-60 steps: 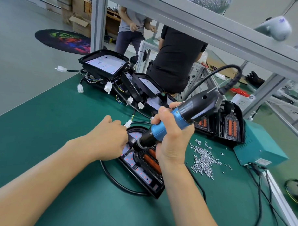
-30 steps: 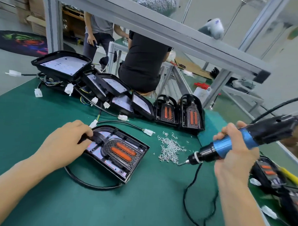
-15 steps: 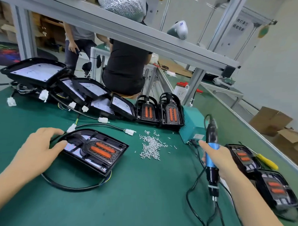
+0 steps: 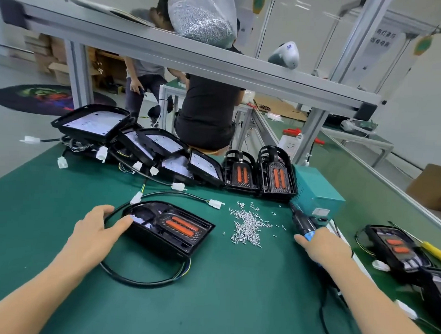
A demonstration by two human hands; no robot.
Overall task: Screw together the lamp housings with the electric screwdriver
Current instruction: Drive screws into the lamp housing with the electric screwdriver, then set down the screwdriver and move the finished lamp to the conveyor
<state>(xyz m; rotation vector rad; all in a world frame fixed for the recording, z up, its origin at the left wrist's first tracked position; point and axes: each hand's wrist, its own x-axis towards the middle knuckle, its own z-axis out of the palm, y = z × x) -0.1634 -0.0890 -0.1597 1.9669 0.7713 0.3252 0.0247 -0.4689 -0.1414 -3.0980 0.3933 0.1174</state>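
Now left hand [image 4: 94, 233] touches lamp housing [image 4: 171, 227]; right hand [image 4: 324, 248] seemingly holds screwdriver [image 4: 303, 223].

Your bench count. Two hands: left hand [image 4: 97, 231], right hand [image 4: 323, 246]. One electric screwdriver [image 4: 303, 224]. One lamp housing [image 4: 168, 227] lying flat by your left hand. Two housings standing upright at the back, the first [image 4: 240, 173] and the second [image 4: 276, 172]. Two more housings at your right, one whole [image 4: 396, 249], one cut by the edge [image 4: 435, 286]. One overlapping row of open housings [image 4: 140, 141] at back left, at least four; exact number unclear. One loose pile of screws [image 4: 248, 226], too many to count. One teal box [image 4: 318, 192]. One yellow-handled tool [image 4: 435, 251]. One bag of screws [image 4: 203, 17] overhead. Two other people behind the bench.
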